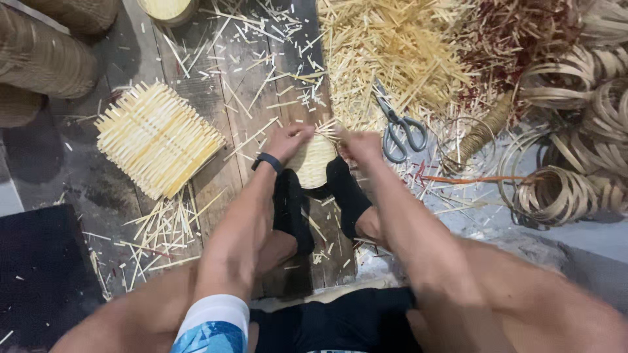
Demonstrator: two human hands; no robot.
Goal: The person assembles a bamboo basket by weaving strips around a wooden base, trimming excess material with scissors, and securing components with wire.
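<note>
Illumination is even, moderately bright and warm, with no glare; the pale strip pile beyond the scissors is the brightest zone. Soft shadows lie beneath the person's legs, nearer the camera than the scissors. Both forearms show motion blur, and wide-angle distortion bends the frame edges.

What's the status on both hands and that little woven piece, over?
Left hand and right hand both gripping small woven disc, braced between black-socked feet. Scissors lie right of it. Nothing blocking.
</note>
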